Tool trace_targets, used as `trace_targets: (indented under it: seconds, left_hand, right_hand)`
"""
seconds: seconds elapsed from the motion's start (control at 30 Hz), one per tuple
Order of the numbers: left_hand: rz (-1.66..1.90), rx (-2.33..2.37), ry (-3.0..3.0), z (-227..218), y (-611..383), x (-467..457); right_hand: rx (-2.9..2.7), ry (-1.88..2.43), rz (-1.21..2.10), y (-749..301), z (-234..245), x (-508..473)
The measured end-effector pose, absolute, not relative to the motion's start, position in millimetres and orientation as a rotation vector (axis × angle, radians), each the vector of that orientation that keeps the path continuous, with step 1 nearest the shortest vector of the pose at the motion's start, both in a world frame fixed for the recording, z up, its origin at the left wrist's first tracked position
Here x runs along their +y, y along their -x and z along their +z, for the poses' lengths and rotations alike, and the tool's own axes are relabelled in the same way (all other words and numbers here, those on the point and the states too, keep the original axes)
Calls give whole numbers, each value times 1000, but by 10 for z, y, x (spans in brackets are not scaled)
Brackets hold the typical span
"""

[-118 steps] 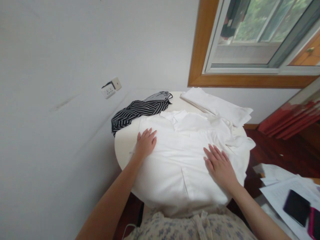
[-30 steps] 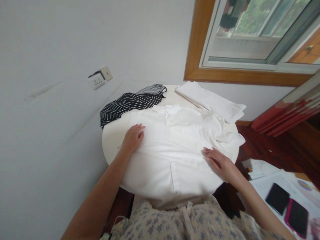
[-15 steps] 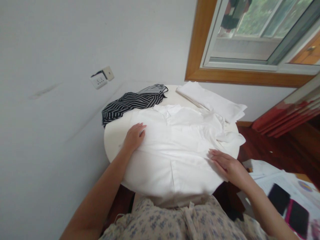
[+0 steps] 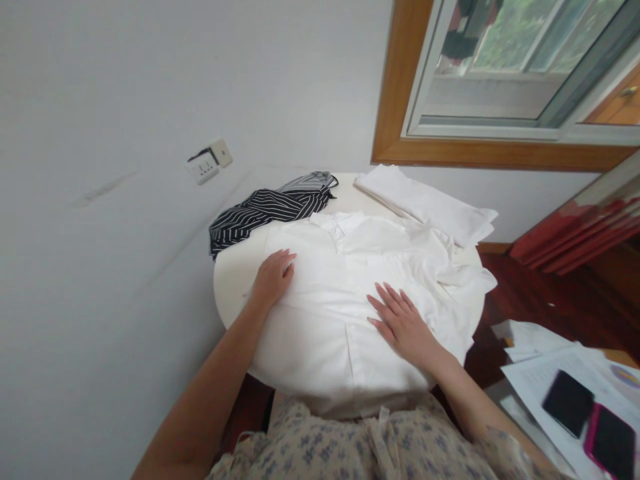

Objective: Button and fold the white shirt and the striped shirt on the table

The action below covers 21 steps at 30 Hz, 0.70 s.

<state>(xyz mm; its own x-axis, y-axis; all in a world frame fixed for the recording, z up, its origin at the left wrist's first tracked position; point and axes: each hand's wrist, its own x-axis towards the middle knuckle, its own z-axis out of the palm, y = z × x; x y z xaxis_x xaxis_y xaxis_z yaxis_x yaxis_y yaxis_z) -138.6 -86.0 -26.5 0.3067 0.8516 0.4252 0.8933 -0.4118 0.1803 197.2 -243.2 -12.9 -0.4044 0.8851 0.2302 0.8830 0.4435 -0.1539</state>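
A white shirt (image 4: pixel 320 347) lies spread over the round table (image 4: pixel 227 280), its collar toward the wall and its lower part hanging over the near edge. My left hand (image 4: pixel 274 275) rests flat on the shirt's left side, fingers stretched out. On the right of the shirt's middle, my right hand (image 4: pixel 400 320) lies palm down with its fingers spread. Neither hand grips the cloth. Some creases run across the fabric between the hands, and a sleeve lies bunched at the right.
Black-and-white striped clothing (image 4: pixel 270 203) lies at the table's back left. A folded white cloth (image 4: pixel 425 203) is at the back right. Lower right, two phones (image 4: pixel 569 402) lie on papers (image 4: pixel 530 367). A wall with a socket (image 4: pixel 203 168) borders the left.
My right hand has moved left from the shirt's right side toward its middle, and its fingers have spread. My left hand stays in place on the shirt. The view has shifted slightly.
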Motion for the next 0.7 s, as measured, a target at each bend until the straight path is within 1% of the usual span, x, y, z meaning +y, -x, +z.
trace_targets:
  seconds: [0.2,0.33,0.4,0.5,0.6,0.7]
  left_hand:
    - [-664,-1666,2465,-246,1386,-880]
    - [-612,-1666,2384,-54,1178,-1043]
    - [-600,-1559,2477,60,949,-1182]
    - [-532,-1342,2803,138,536,-1408]
    - [-433,-1044,3024,92,252,-1551]
    - [-370,-878,3087,26,238,-1533]
  right_hand:
    - [-2421,1521,-27,-2239,-142,-2651]
    - [-2409,1527,-69,-2244,-190,-2688]
    - [-2410,1521,-79,-2238,-207,-2684]
    - [-2410,1521,-89,-2236,-210,-2678]
    - [-2407,1526,-103,-2240,-200,-2681]
    - [-2413,1519,-104,-2248,-200,-2685]
